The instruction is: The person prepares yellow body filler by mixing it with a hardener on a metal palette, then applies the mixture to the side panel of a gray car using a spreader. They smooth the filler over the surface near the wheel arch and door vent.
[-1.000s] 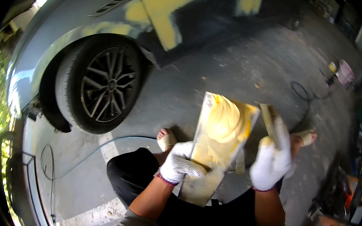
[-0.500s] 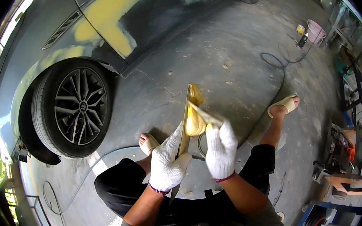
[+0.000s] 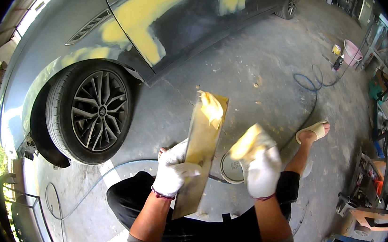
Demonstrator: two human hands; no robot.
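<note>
Creamy yellow putty (image 3: 211, 109) tops the board (image 3: 202, 148) left hand (image 3: 171, 177) clamps; right hand (image 3: 263, 174) grips blurred spreader (image 3: 246, 143); round lid (image 3: 232, 170) shows print.

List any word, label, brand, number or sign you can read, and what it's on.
No text is readable.
Round can lid: dark printing, too small to read.
Front wheel's centre cap: emblem, too small to make out.
Small yellow can: any label is too small to read.

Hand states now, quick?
Left hand: closed, holding the flat board by its edge.
Right hand: closed, holding a yellow-smeared spreader, motion-blurred.
</note>
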